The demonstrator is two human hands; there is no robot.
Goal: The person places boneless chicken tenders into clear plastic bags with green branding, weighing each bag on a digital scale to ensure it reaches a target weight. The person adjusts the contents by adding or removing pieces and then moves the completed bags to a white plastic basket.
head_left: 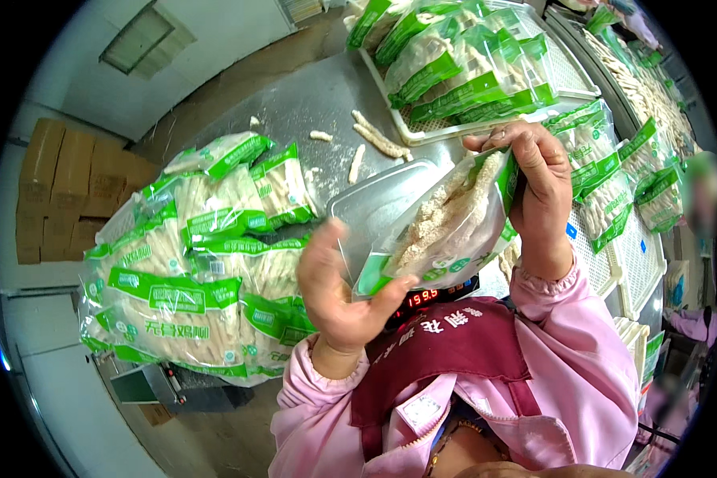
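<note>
The bag (442, 227) was a clear plastic pouch with green printed bands at its top and bottom edges, filled with pale, breaded strips packed side by side (they looked like the loose ones lying on the table). It hung in the air, tilted, its upper end to the right and its lower end to the left, directly above the scale (434, 296), whose red lit display showed just under the bag's lower edge.

The right hand (538, 187) was raised above and to the right of the scale, fingers curled and closed over the bag's green top edge, thumb pressing from the near side. The left hand (338, 291) sat to the left of the scale, palm turned up and partly open, its thumb and fingertips pinching the bag's lower green corner. Both pink sleeves rose from below the scale toward the bag.

A metal tray (374, 203) lay behind the bag, just beyond the scale. Left of the scale, a pile of filled bags (191, 263) was heaped on the steel table (295, 103). Beyond the scale, a white crate (570, 84) held more filled bags, with loose strips (378, 139) between it and the tray.
</note>
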